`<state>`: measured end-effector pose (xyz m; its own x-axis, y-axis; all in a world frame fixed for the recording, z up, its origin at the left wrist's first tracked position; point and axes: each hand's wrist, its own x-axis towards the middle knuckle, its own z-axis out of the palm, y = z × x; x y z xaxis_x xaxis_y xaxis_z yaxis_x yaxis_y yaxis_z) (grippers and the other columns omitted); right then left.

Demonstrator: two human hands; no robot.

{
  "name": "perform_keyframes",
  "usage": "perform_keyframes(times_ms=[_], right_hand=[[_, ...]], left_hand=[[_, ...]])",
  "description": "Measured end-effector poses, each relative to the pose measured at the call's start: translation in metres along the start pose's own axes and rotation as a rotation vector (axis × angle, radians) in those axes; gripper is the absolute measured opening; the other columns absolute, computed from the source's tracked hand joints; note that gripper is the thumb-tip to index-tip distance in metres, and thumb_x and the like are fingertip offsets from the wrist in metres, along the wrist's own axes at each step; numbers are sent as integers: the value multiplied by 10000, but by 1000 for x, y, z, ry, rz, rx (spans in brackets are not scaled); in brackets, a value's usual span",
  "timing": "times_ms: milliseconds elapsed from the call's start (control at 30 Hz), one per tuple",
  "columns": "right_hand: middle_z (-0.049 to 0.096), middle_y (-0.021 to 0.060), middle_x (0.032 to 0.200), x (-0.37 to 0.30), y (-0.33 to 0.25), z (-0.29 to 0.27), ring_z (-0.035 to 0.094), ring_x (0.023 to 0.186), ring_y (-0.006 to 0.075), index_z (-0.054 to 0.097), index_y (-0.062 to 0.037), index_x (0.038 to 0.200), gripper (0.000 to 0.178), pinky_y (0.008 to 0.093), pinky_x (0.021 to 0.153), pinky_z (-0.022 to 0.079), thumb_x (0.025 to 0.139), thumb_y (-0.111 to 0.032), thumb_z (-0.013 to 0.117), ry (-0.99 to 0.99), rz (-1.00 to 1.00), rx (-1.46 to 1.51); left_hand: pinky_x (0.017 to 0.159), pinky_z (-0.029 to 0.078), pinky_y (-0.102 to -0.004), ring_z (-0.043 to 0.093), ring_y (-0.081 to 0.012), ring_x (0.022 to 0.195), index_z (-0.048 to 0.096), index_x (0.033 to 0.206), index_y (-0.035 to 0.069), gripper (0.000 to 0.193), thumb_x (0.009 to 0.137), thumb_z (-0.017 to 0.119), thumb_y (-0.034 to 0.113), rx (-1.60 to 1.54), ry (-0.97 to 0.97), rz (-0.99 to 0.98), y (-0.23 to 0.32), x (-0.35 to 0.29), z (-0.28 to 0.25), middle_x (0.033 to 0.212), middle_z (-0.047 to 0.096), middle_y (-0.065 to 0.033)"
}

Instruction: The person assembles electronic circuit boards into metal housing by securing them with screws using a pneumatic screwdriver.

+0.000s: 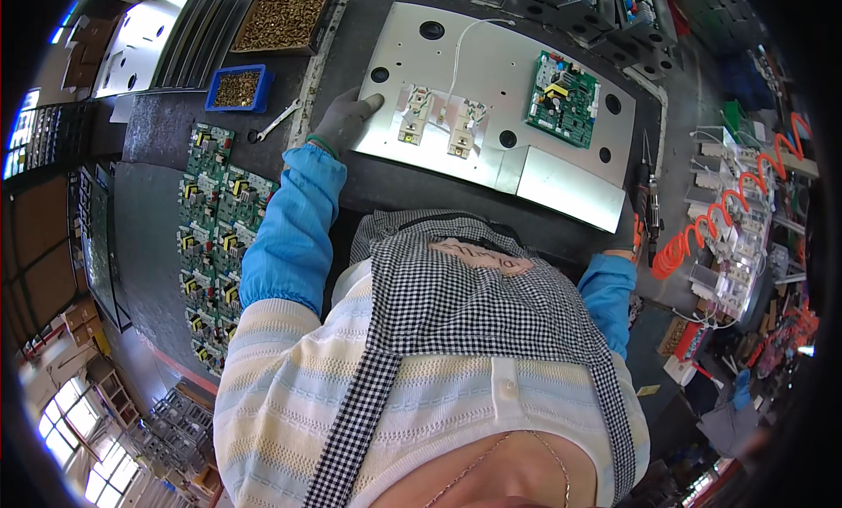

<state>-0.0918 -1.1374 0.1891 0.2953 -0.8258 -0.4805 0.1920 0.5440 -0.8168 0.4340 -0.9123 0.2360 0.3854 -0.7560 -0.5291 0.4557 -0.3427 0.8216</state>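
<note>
A flat silver metal panel [478,70] with round black grommets lies tilted on the dark bench before me. My left hand [345,120], in a grey glove, grips its left edge, thumb on top. By the panel's lower right corner is my right hand [624,234], in a dark glove; its fingers barely show. A green circuit board [563,100] sits on the panel's right part. Two small pale terminal modules [410,118] stand left of centre, and a white cable [456,56] runs up from them. A bent plain metal cover [570,188] spans the near right edge.
Several circuit boards [206,236] lie in rows at left. A blue bin [239,89] and a larger tray [285,17] hold small brass-coloured parts. Near them lies a wrench [276,122]. At right are a screwdriver [644,175] and a coiled orange hose [671,255].
</note>
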Motion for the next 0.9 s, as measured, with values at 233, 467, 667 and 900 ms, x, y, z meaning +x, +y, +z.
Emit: perform_keyframes(times_ms=[233,467,667,900], right_hand=[[709,96,1142,-3,-3,8,697,981,195,602,3,1365,435,302,836,561,950,-123,625,3,-27,-1],[712,92,1170,-7,-13,11,700,1005,194,596,3,1380,453,311,871,557,950,-135,624,1,-54,-98],[713,96,1178,1,-7,-3,697,1008,192,620,8,1352,442,310,879,556,932,-126,648,-38,-73,-86],[711,97,1176,8,3,-11,695,1010,186,617,14,1350,444,307,879,554,929,-122,653,-61,-66,-19]], left_hand=[[870,558,-345,710,-250,965,481,1410,-111,543,969,668,146,26,-8,33,-9,11,-7,1184,692,-199],[838,558,-329,709,-233,918,511,1387,-104,514,981,666,170,96,48,36,-3,5,1,1142,704,-184],[853,556,-347,705,-237,922,513,1389,-94,511,984,664,178,137,53,48,-5,5,0,1149,703,-178],[853,553,-316,705,-210,933,507,1406,-76,523,983,649,198,110,38,36,-5,2,2,1159,702,-164]])
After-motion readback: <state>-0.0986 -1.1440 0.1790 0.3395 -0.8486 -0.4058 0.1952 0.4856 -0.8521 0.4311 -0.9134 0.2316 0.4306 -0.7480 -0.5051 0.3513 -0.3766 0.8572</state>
